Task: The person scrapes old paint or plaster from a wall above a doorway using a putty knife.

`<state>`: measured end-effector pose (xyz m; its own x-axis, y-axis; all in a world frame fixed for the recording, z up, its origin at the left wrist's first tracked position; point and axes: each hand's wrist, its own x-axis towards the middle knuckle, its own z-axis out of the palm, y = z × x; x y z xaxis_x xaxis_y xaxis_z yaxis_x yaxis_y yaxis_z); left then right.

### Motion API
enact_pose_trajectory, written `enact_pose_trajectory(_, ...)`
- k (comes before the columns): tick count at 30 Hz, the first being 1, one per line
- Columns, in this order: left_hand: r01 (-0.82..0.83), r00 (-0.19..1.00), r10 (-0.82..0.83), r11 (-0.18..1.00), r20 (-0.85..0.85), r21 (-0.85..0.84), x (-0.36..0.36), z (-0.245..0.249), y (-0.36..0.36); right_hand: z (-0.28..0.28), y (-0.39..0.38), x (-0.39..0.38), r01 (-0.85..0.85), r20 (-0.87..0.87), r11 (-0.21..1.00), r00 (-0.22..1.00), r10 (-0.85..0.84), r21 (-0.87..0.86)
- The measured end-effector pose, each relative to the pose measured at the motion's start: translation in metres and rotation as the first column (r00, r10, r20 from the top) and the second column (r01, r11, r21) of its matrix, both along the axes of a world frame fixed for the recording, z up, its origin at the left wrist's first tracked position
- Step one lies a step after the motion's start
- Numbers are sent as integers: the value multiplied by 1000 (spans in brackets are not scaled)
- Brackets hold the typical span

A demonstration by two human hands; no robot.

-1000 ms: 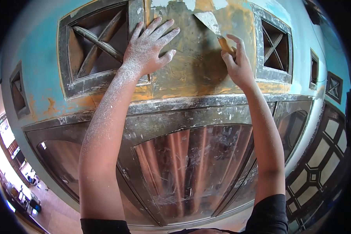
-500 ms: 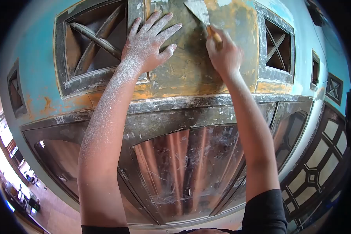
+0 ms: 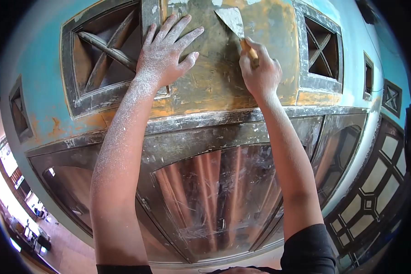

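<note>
My left hand (image 3: 164,52), dusted with white powder up the forearm, lies open with fingers spread against the wall, beside the left vent frame. Wrapped round the wooden handle of a putty knife (image 3: 233,23) is my right hand (image 3: 262,68). The knife's wide metal blade points up and to the left, against the scraped wall patch (image 3: 210,82). Brown, grey and orange layers show on that patch, with bits of white and blue near the top.
Vent openings with crossed wooden bars stand at left (image 3: 107,50) and right (image 3: 322,48). Below runs a worn wooden ledge (image 3: 205,119) over a window pane (image 3: 214,196) with curtains behind. A panelled door (image 3: 374,192) is at far right, and a bright opening (image 3: 7,182) at far left.
My right hand and the putty knife have shifted slightly down and left in view. My left hand appears a little further left, as does the wall, so the view itself has moved somewhat.
</note>
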<state>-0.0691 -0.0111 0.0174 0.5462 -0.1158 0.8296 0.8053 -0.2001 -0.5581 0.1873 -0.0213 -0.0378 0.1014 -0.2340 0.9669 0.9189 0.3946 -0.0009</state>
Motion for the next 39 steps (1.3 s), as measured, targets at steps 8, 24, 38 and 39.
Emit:
enact_pose_trajectory(8,-11,995,12,1000,95,-12,-5,-10,5,-38,-20,18,42,141,983,990,-17,-177)
enact_pose_trajectory(24,-123,961,130,991,243,-45,54,-53,-1,-20,-33,108,64,2,936,998,-67,-347)
enact_pose_trajectory(38,-212,943,221,975,248,-65,164,55,-7,184,-27,203,308,-17,931,948,-318,-197)
enact_pose_trajectory(39,-223,931,233,973,280,-68,171,52,-7,172,-41,193,302,-14,911,948,-319,-280)
